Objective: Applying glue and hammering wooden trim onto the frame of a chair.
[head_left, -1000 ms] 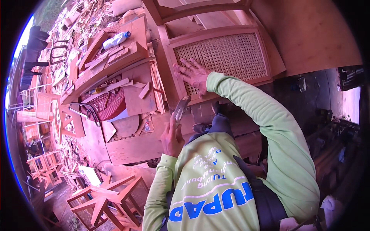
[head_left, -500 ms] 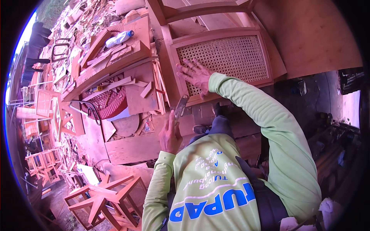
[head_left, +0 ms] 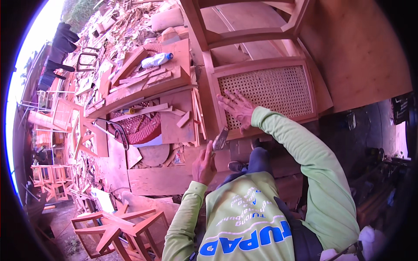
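Note:
A wooden chair frame (head_left: 217,98) holds a panel of woven cane (head_left: 278,93) in front of me. My right hand (head_left: 237,108) lies on the left part of that cane with its fingers spread, palm down. Lower and to the left, my left hand (head_left: 203,166) grips a flat-bladed tool (head_left: 220,139) with a worn, blotchy surface. The tool points up toward the near left corner of the frame; I cannot tell whether its tip touches the wood. My fingers hide its lower end.
Left of the chair, a wooden bench (head_left: 143,93) carries offcuts and a plastic bottle (head_left: 156,60). Below it are a red woven piece (head_left: 143,128) and a bow-shaped saw (head_left: 119,135). An overturned chair (head_left: 115,228) stands at lower left. A large board (head_left: 361,56) fills the upper right.
The whole view has shifted, so the scene sits lower and farther right. Both hands keep nearly the same places relative to the chair, with the tool still held.

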Demonstrator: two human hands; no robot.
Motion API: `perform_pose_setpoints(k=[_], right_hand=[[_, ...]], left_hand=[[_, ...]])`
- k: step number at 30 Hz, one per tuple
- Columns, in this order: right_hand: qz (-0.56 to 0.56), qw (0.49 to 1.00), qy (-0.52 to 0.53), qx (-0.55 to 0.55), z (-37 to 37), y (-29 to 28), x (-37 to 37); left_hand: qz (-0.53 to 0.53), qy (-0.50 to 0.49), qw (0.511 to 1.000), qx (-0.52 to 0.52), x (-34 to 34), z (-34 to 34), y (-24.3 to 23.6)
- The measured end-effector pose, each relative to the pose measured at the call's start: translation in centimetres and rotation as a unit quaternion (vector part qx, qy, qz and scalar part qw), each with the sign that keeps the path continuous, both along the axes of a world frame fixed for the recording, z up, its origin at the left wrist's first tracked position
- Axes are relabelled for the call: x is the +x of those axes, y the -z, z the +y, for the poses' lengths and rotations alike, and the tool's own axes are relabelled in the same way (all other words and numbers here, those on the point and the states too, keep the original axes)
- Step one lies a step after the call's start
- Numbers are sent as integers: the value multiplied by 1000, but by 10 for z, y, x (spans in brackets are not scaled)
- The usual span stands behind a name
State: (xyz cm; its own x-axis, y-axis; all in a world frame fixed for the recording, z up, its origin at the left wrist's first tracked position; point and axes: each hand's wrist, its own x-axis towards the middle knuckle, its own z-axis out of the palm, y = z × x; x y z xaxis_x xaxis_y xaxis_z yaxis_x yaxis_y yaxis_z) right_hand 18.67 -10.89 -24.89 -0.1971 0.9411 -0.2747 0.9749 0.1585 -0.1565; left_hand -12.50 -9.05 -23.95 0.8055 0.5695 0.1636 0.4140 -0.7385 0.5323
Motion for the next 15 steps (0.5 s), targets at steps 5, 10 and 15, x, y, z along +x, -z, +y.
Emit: perform_pose_setpoints(k=[5, 10, 15], right_hand=[[9, 1000, -7, -1, 0, 4, -2], [-16, 1000, -3, -21, 0, -4, -4], [-22, 1000, 1, -8, -1, -2, -2]], left_hand=[[-65, -75, 995, -26, 11, 3, -12], [-86, -111, 990, -9, 60, 42, -31], [-84, -107, 991, 7, 110, 75, -38]])
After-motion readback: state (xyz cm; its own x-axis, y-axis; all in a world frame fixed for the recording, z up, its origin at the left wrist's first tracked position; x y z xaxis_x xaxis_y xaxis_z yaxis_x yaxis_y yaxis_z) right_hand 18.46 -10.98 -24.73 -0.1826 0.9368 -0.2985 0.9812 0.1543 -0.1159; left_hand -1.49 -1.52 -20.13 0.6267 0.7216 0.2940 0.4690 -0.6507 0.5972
